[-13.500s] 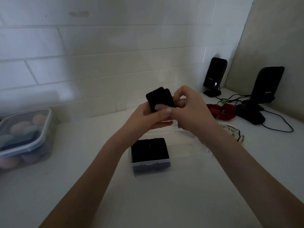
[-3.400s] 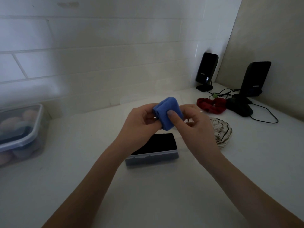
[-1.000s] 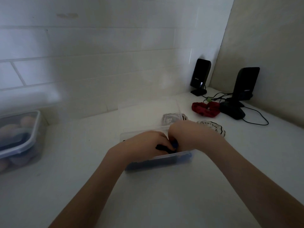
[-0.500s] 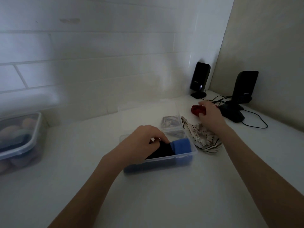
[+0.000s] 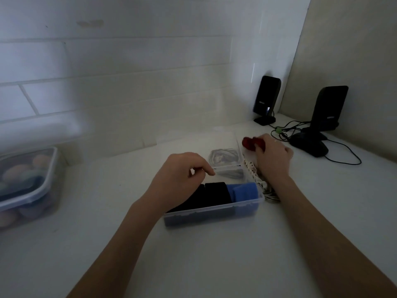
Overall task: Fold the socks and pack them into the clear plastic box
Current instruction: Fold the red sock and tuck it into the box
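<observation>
The clear plastic box [image 5: 214, 212] stands on the tabletop [image 5: 214, 254], directly under the left hand [image 5: 178, 179]. Inside it, black folded socks [image 5: 212, 195] lie side by side, and a blue folded sock [image 5: 243, 192] sits at the end nearer to the right hand, pressed against the wall of the box; packed tightly like this, the folds probably cannot open. The left hand rests over the black socks with loosely curled fingers and grips nothing, probably to keep the box and its contents in place.

The right hand [image 5: 272, 155] reaches beyond the box and closes its fingers on the red sock [image 5: 249, 143], which appears to be the next one to fold. Just below this hand, beside the box, lies a striped sock [image 5: 266, 190], not yet folded. The transparent lid [image 5: 223, 158] lies beyond the left hand, so the opening stays free. Judging from this, the packing is about halfway done.
</observation>
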Demonstrator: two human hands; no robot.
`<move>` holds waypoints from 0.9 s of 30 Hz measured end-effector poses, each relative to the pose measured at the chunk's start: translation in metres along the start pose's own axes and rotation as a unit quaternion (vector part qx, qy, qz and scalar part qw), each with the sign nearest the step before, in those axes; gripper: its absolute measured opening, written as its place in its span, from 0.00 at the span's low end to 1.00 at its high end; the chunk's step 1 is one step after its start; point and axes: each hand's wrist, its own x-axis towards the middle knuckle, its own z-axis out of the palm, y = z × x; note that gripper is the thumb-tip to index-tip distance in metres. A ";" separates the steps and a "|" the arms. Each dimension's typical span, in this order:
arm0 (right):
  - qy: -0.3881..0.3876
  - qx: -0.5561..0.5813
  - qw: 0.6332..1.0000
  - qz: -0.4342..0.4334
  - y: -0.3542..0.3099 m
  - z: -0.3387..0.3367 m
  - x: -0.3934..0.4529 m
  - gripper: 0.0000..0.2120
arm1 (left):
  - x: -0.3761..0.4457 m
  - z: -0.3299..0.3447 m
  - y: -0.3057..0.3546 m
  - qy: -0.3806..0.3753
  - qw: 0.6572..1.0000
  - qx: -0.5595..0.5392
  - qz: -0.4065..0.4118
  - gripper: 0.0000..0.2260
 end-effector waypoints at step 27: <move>-0.242 0.387 0.873 -0.174 -0.131 -0.063 -0.042 0.10 | 0.007 -0.030 -0.023 0.050 0.684 -0.724 -0.079 0.11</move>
